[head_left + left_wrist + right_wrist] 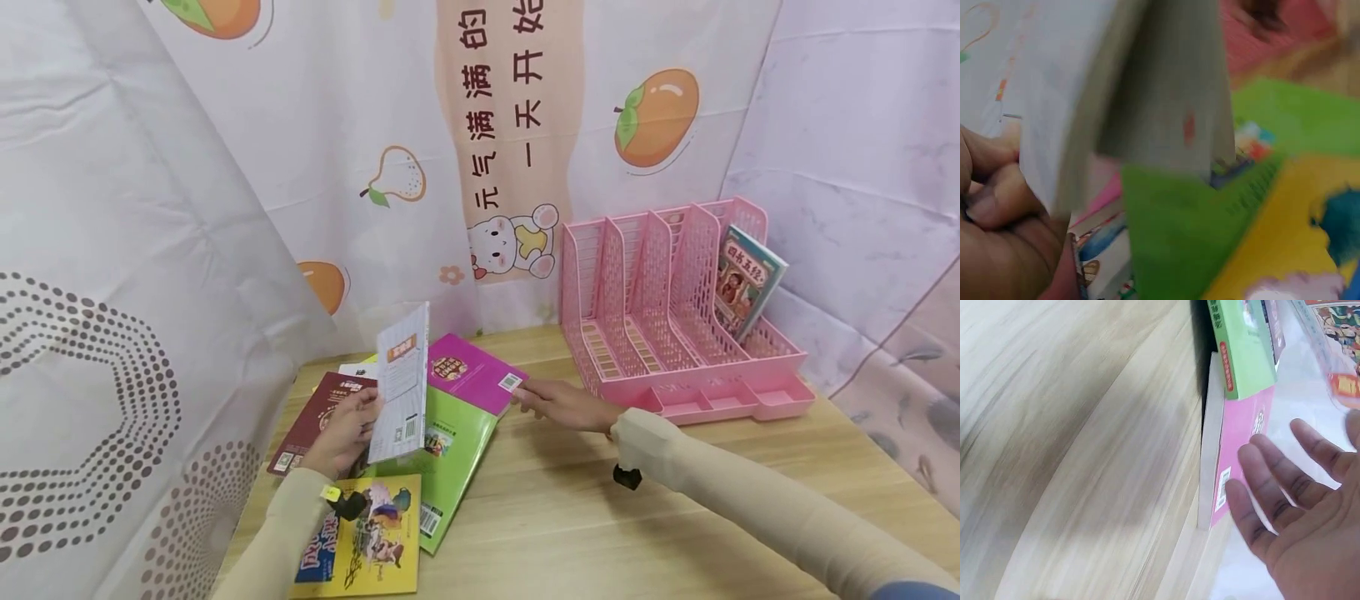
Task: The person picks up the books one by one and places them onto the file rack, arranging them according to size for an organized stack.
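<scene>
In the head view my left hand [347, 429] grips a pale grey book [399, 392] by its left edge and holds it upright over a pile of books. The left wrist view has its page edges, blurred, with my thumb and curled fingers at the side. My right hand [561, 404] is beside the corner of a magenta book [480, 375]; the right wrist view has its fingers [1260, 472] spread and bent a little, holding nothing. Under the grey book lie a green book [459, 454] and a maroon book [318, 417]. A yellow book [390, 533] lies nearest the front.
A pink rack [682, 393] with several upright slots and small front trays stands at the back right of the wooden table [570, 517]. One book [742, 283] leans in its rightmost slot. Printed curtains [352, 92] hang behind and at both sides.
</scene>
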`<state>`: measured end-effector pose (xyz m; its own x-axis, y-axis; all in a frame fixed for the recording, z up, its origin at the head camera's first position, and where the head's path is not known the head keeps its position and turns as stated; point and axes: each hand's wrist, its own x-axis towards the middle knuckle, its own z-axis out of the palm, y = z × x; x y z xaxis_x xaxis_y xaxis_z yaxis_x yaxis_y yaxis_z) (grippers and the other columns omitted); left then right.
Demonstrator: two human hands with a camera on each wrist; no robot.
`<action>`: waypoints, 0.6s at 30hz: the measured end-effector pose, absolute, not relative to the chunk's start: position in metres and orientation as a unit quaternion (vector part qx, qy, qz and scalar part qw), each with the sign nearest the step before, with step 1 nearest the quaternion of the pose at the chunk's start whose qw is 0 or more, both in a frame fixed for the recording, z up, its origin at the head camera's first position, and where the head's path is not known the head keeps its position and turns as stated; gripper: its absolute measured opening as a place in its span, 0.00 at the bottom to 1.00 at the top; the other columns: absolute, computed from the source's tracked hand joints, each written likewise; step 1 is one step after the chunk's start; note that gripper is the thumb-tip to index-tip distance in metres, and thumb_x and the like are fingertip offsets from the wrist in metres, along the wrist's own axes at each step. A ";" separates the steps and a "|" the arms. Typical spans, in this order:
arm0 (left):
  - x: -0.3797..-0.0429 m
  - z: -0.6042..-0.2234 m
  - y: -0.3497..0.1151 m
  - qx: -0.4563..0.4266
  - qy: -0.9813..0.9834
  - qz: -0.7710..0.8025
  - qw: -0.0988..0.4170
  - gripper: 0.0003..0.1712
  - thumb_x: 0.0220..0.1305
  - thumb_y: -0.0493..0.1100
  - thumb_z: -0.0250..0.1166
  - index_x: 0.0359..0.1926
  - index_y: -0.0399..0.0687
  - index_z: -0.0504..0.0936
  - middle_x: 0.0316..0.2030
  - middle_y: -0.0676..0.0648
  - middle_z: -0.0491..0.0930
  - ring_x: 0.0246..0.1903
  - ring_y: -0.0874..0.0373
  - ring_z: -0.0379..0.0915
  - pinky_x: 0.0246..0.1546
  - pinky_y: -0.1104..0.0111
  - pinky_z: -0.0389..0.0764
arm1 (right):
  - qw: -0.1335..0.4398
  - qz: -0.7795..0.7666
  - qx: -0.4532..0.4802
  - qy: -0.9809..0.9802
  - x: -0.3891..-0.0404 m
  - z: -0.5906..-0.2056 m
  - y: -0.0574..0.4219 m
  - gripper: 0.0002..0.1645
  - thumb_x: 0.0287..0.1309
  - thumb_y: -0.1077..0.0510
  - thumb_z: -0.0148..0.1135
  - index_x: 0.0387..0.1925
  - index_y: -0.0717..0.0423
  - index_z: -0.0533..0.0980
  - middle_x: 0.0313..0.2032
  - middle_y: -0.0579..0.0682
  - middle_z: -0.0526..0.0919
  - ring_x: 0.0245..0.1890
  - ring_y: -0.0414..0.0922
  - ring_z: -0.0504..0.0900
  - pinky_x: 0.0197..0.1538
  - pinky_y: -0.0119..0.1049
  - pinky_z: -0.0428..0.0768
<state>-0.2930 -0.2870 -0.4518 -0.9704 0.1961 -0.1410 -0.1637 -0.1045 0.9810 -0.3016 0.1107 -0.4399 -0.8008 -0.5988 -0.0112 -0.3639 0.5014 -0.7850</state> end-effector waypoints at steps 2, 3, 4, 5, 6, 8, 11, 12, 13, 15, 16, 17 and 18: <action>-0.292 -0.454 -0.278 0.034 0.671 0.729 0.132 0.08 0.82 0.35 0.46 0.56 0.37 0.65 0.39 0.50 0.82 0.25 0.66 0.74 0.23 0.77 0.70 | 0.145 -0.417 -0.284 0.851 -0.300 -0.438 0.106 0.27 0.81 0.38 0.39 0.63 0.46 0.75 0.52 0.56 0.82 0.50 0.58 0.82 0.50 0.48 0.80; -0.291 -0.454 -0.274 0.038 0.680 0.720 0.132 0.10 0.82 0.36 0.46 0.57 0.37 0.65 0.40 0.49 0.83 0.29 0.63 0.78 0.25 0.75 0.75 | 0.149 -0.423 -0.289 0.846 -0.299 -0.435 0.104 0.27 0.82 0.38 0.38 0.60 0.47 0.76 0.51 0.57 0.82 0.48 0.57 0.82 0.50 0.48 0.80; -0.291 -0.455 -0.271 0.042 0.686 0.714 0.133 0.11 0.83 0.37 0.46 0.59 0.37 0.66 0.42 0.48 0.83 0.33 0.61 0.81 0.29 0.73 0.78 | 0.152 -0.431 -0.295 0.839 -0.298 -0.433 0.102 0.27 0.82 0.38 0.37 0.57 0.47 0.77 0.49 0.56 0.82 0.47 0.57 0.82 0.50 0.48 0.80; -0.291 -0.456 -0.268 0.046 0.690 0.710 0.133 0.12 0.83 0.37 0.46 0.60 0.37 0.66 0.44 0.47 0.83 0.37 0.59 0.83 0.33 0.70 0.81 | 0.157 -0.438 -0.301 0.833 -0.297 -0.431 0.099 0.27 0.82 0.38 0.37 0.55 0.47 0.78 0.48 0.57 0.83 0.46 0.56 0.82 0.50 0.49 0.80; -0.290 -0.457 -0.266 0.051 0.695 0.705 0.132 0.13 0.83 0.38 0.46 0.61 0.37 0.66 0.46 0.46 0.83 0.40 0.57 0.84 0.36 0.68 0.83 | 0.160 -0.444 -0.309 0.826 -0.296 -0.429 0.097 0.27 0.82 0.38 0.36 0.53 0.48 0.78 0.46 0.56 0.84 0.45 0.55 0.82 0.51 0.49 0.80; -0.290 -0.458 -0.264 0.059 0.700 0.700 0.130 0.13 0.83 0.38 0.46 0.61 0.38 0.65 0.47 0.46 0.84 0.42 0.55 0.84 0.39 0.66 0.83 | 0.166 -0.454 -0.323 0.813 -0.295 -0.425 0.092 0.28 0.83 0.39 0.36 0.50 0.49 0.78 0.43 0.55 0.85 0.44 0.55 0.82 0.53 0.49 0.80; -0.289 -0.460 -0.260 0.085 0.697 0.699 0.136 0.12 0.83 0.39 0.47 0.60 0.39 0.65 0.46 0.47 0.84 0.40 0.57 0.84 0.38 0.67 0.83 | 0.171 -0.463 -0.331 0.804 -0.295 -0.422 0.087 0.29 0.83 0.39 0.35 0.48 0.50 0.79 0.41 0.56 0.85 0.44 0.56 0.82 0.55 0.49 0.80; -0.289 -0.460 -0.259 0.095 0.694 0.700 0.138 0.12 0.83 0.40 0.47 0.59 0.39 0.65 0.45 0.47 0.85 0.38 0.58 0.84 0.34 0.69 0.82 | 0.171 -0.465 -0.331 0.803 -0.295 -0.422 0.087 0.29 0.83 0.40 0.35 0.48 0.51 0.79 0.41 0.56 0.85 0.43 0.56 0.82 0.55 0.49 0.79; -0.289 -0.460 -0.258 0.104 0.690 0.703 0.141 0.12 0.83 0.40 0.46 0.59 0.38 0.64 0.44 0.46 0.85 0.34 0.60 0.82 0.30 0.72 0.79 | 0.171 -0.467 -0.329 0.803 -0.296 -0.423 0.087 0.29 0.83 0.40 0.34 0.48 0.51 0.79 0.41 0.56 0.85 0.43 0.56 0.82 0.55 0.49 0.79; -0.288 -0.458 -0.255 0.109 0.687 0.705 0.142 0.12 0.84 0.41 0.46 0.59 0.38 0.64 0.43 0.46 0.84 0.30 0.63 0.79 0.25 0.75 0.72 | 0.168 -0.471 -0.322 0.804 -0.297 -0.425 0.088 0.30 0.84 0.41 0.33 0.50 0.52 0.79 0.41 0.58 0.85 0.43 0.56 0.82 0.54 0.50 0.79; -0.287 -0.457 -0.253 0.110 0.683 0.707 0.144 0.13 0.83 0.42 0.47 0.60 0.38 0.66 0.43 0.45 0.84 0.30 0.63 0.77 0.25 0.74 0.70 | 0.166 -0.475 -0.318 0.803 -0.298 -0.426 0.089 0.30 0.84 0.42 0.32 0.51 0.52 0.79 0.41 0.58 0.85 0.43 0.57 0.82 0.54 0.50 0.80; -0.285 -0.455 -0.252 0.108 0.676 0.713 0.151 0.16 0.83 0.43 0.47 0.62 0.38 0.67 0.45 0.46 0.83 0.32 0.63 0.76 0.27 0.73 0.71 | 0.165 -0.478 -0.314 0.804 -0.298 -0.428 0.090 0.30 0.84 0.42 0.32 0.51 0.52 0.79 0.41 0.59 0.85 0.43 0.58 0.82 0.53 0.51 0.80; -0.280 -0.452 -0.252 0.109 0.674 0.714 0.156 0.18 0.83 0.43 0.49 0.65 0.38 0.67 0.45 0.48 0.82 0.33 0.64 0.75 0.28 0.73 0.70 | 0.164 -0.480 -0.309 0.804 -0.298 -0.429 0.092 0.30 0.84 0.42 0.32 0.52 0.52 0.78 0.41 0.59 0.85 0.44 0.58 0.82 0.53 0.52 0.80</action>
<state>-0.2797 -0.2516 -0.4522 -0.9274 0.3702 -0.0541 -0.0752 -0.0430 0.9962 -0.2982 0.0915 -0.4289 -0.7553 -0.6545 0.0332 -0.3397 0.3476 -0.8739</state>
